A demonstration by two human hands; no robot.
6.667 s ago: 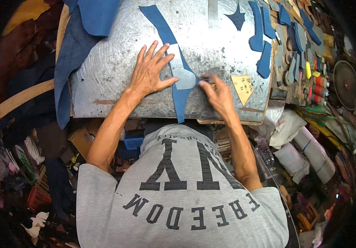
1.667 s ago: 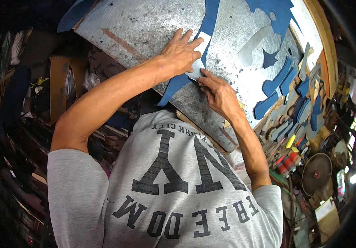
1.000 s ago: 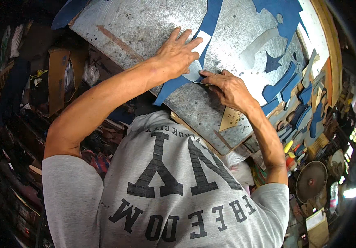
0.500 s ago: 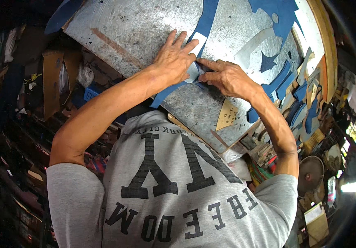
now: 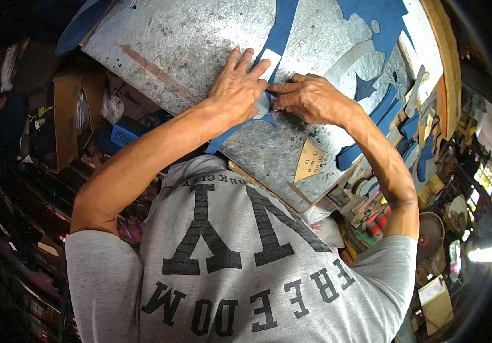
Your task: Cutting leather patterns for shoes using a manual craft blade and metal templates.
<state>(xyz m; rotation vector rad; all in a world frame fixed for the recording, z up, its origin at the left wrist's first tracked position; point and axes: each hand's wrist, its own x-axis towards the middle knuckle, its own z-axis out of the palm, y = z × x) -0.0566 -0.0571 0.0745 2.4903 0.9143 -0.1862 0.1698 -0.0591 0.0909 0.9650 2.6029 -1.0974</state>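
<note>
A long blue strip of sheet material, leather-like (image 5: 283,28), runs across the metal-topped table (image 5: 166,34) and passes beneath my hands. My left hand (image 5: 235,88) lies on it with fingers spread, pressing down a pale, flat template-like piece (image 5: 271,56). The lower part of that piece shows grey between my hands. Close on the right, my right hand (image 5: 314,98) is closed in a pinch, its index finger pointing at the piece's edge. Whatever it grips is hidden by the fingers. A small blue flap shows below the fingertips.
A larger blue sheet with cut-out edges (image 5: 386,34) and a grey curved template (image 5: 349,63) lie at the far right. A tan marked card (image 5: 310,160) lies near the front edge. Several blue cut pieces (image 5: 387,111) crowd the right side. A blue basket (image 5: 124,136) stands left.
My right hand has curled more, its knuckles raised, and its fingertips have shifted slightly along the piece's edge. My left hand keeps its place on the piece. The whole view has shifted a little.
</note>
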